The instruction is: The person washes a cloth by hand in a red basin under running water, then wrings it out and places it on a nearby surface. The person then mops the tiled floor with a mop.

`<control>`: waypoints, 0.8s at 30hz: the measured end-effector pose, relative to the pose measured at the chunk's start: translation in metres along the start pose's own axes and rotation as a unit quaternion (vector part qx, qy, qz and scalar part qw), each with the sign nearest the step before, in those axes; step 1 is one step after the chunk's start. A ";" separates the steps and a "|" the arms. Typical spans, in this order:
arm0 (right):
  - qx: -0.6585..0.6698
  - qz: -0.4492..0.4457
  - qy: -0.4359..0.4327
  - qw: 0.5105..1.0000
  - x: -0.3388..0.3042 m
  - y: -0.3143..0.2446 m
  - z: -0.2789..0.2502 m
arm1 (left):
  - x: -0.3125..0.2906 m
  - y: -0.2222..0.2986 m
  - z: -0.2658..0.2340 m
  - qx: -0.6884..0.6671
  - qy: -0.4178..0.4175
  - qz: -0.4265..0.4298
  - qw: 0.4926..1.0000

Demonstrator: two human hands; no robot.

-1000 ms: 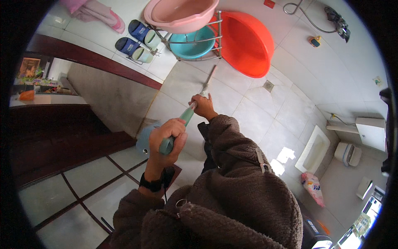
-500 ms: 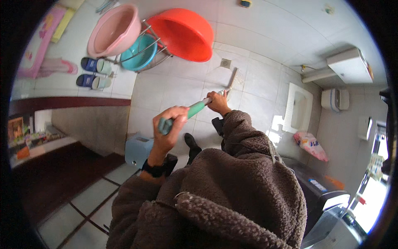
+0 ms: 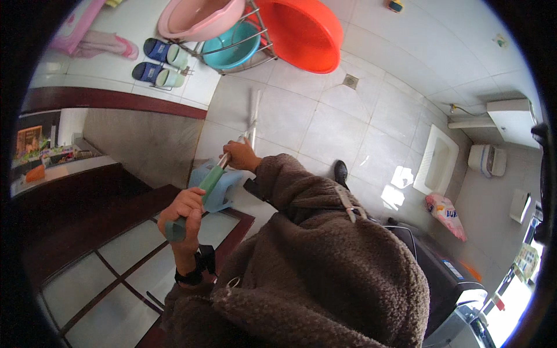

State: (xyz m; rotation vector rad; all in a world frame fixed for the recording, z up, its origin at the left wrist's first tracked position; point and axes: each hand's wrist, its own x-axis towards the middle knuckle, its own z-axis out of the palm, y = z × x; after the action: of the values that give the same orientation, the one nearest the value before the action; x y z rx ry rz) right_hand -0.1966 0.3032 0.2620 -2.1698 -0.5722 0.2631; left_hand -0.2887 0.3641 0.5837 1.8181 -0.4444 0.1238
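Observation:
A floor squeegee with a green grip (image 3: 213, 184), a metal pole and a long, narrow pale head (image 3: 255, 111) slants between my hands. My left hand (image 3: 185, 210) is wrapped round the upper end of the green grip. Farther down, my right hand (image 3: 241, 155) closes round the metal pole. The head rests on the grey floor tiles (image 3: 290, 116), below the rack of basins. Behind the pole and my right wrist stands a light-blue plastic stool (image 3: 216, 194), partly covered by them.
A red basin (image 3: 304, 35), a pink basin (image 3: 197, 20) and a turquoise basin (image 3: 232, 49) sit on a metal rack. Slippers (image 3: 156, 72) hang on the left wall. A floor drain (image 3: 350, 80), a squat toilet (image 3: 436, 159) and a pink package (image 3: 445, 214) lie to the right.
Both hands have swung left with the squeegee. Its head has slid from beside the drain to the floor below the basin rack, and my view has shifted.

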 end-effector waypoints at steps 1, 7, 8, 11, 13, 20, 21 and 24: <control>0.025 -0.022 0.000 0.999 0.007 -0.005 0.021 | -0.009 -0.005 -0.004 0.022 0.018 -0.016 0.999; 0.076 -0.028 -0.048 0.996 0.014 -0.001 0.078 | -0.032 -0.035 -0.006 0.080 -0.007 -0.046 0.996; 0.088 -0.040 -0.037 0.995 0.010 0.002 0.076 | -0.033 -0.036 -0.004 0.078 -0.023 -0.053 0.995; 0.141 -0.043 -0.062 0.987 -0.001 0.012 0.055 | -0.029 -0.032 0.004 0.067 -0.037 -0.056 0.995; 0.065 -0.012 -0.084 0.994 -0.007 0.017 0.033 | -0.021 -0.026 0.012 0.043 -0.006 -0.052 0.998; -0.006 0.046 -0.004 0.999 -0.099 0.085 -0.082 | 0.022 -0.008 0.085 -0.076 -0.161 -0.006 0.984; -0.050 0.056 0.011 0.997 -0.114 0.096 -0.099 | 0.027 -0.003 0.102 -0.080 -0.172 -0.010 0.982; -0.075 0.158 0.008 0.985 -0.166 0.142 -0.163 | 0.044 0.000 0.161 -0.111 -0.195 -0.010 0.974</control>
State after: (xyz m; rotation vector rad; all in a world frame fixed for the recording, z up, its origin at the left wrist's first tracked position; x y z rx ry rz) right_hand -0.2365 0.0336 0.2473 -2.4052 -0.2411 0.3823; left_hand -0.2712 0.2016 0.5499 1.6244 -0.6878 -0.2932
